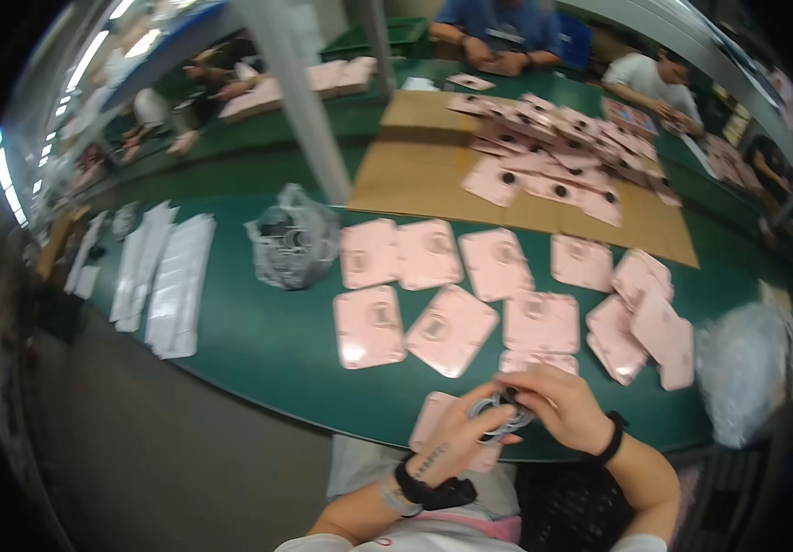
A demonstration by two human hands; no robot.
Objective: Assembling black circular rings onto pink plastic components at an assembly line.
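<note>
Close to the table's near edge, my left hand (456, 436) grips a round grey ring-shaped part (491, 416) with dark bits in it. The fingers of my right hand (562, 403) pinch at its upper right side, over a small dark piece. Exactly what the fingertips hold is blurred. Under my left hand lies a pink rounded-corner panel (430, 416), partly covered. Just beyond my hands is another pink panel (541, 324); several more lie spread across the green table, many with a round or oblong mark.
A clear plastic bag of dark and grey parts (293, 241) stands left of the panels. White flat strips (180, 285) lie farther left. At right sits a bulky clear bag (748, 368). Pink panels with black discs (562, 190) pile on cardboard (405, 156). Two people work beyond.
</note>
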